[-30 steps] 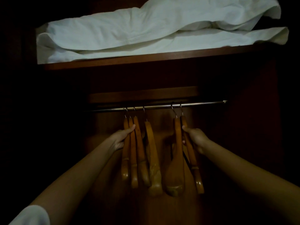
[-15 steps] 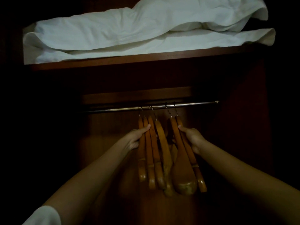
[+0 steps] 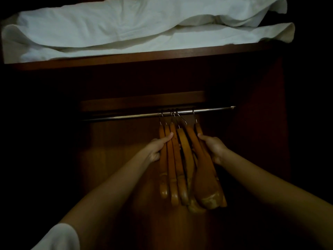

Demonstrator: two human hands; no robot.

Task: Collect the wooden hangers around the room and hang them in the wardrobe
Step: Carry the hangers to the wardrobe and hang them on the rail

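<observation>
Reaching past a white sleeve (image 3: pixel 57 237) at the near edge, both forearms stretch into the dim wardrobe (image 3: pixel 111 159). The left hand (image 3: pixel 158 147) grips the left-most hangers, its thumb laid across their fronts. The right hand (image 3: pixel 214 148) is clamped on the two at the right, thumb on top.

Between the hands, the wooden hangers (image 3: pixel 187 165) hang bunched, touching one another, on the metal rail (image 3: pixel 212 110). The step looks like closing the row up and tidying it. It would go best by sliding the hooks along the rail rather than pulling at the wooden arms. The right pair leans with slanted hooks, so these should swing plumb, each hook fully over the rail, before either hand lets go.

The hangers are honey-orange varnished wood, seen mostly edge-on, with broad rounded shoulder ends that catch the light and thin metal hooks. There seem to be about six, though the gloom makes the count unsure.

Beyond and above, a wooden shelf (image 3: pixel 144 58) carries rumpled white bedding (image 3: pixel 144 29).
</observation>
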